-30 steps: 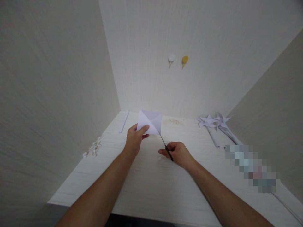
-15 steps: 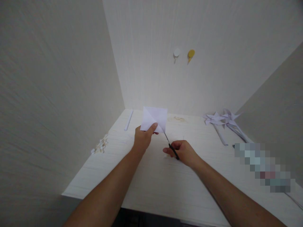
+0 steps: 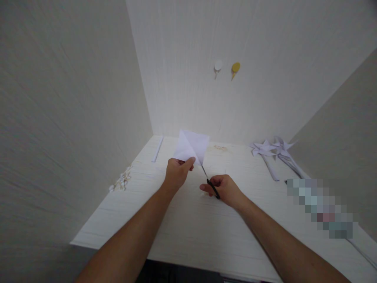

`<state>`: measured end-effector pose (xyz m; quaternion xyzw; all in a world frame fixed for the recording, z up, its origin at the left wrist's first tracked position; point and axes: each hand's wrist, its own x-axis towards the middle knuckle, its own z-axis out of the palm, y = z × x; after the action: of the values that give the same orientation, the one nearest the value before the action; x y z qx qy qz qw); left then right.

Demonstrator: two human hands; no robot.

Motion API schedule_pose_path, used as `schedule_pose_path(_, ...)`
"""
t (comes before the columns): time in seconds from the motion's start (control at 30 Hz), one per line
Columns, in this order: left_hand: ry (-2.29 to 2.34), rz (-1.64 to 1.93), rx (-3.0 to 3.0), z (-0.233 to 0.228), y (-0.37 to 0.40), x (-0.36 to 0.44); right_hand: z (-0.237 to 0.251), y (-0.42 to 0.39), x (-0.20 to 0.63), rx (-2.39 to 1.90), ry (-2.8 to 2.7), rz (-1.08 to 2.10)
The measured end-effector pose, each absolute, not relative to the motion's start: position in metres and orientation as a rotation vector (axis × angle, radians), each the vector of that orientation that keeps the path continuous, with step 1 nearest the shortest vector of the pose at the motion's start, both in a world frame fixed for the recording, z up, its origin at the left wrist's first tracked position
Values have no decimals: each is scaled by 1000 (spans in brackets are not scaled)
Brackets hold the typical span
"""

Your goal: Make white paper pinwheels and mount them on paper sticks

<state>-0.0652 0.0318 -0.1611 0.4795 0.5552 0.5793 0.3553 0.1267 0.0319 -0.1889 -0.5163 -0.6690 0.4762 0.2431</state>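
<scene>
While both forearms reach forward over the table (image 3: 182, 232), right hand (image 3: 225, 190) grips one pair of scissors (image 3: 209, 184), fingers curled through the handles, blades at the paper's lower corner. Left hand (image 3: 176, 173) pinches one creased paper square (image 3: 192, 146) by its lower edge, held above the tabletop. Farther: one scrap pile (image 3: 121, 182), one strip (image 3: 157, 149), two pinwheels (image 3: 272, 151), two wall hooks (image 3: 226, 67).

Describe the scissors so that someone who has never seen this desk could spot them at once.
Start at the pale wooden table in the corner. Above its middle, the right hand grips the scissors, blades pointing up into the white paper square. Their black handles are the table's only dark item.
</scene>
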Motion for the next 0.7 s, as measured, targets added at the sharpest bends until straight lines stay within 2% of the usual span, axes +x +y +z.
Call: schedule_pose_path(0.7, 1433, 1429, 1288, -165, 35, -62, -191, 33, 129, -1417, -1817, 1317)
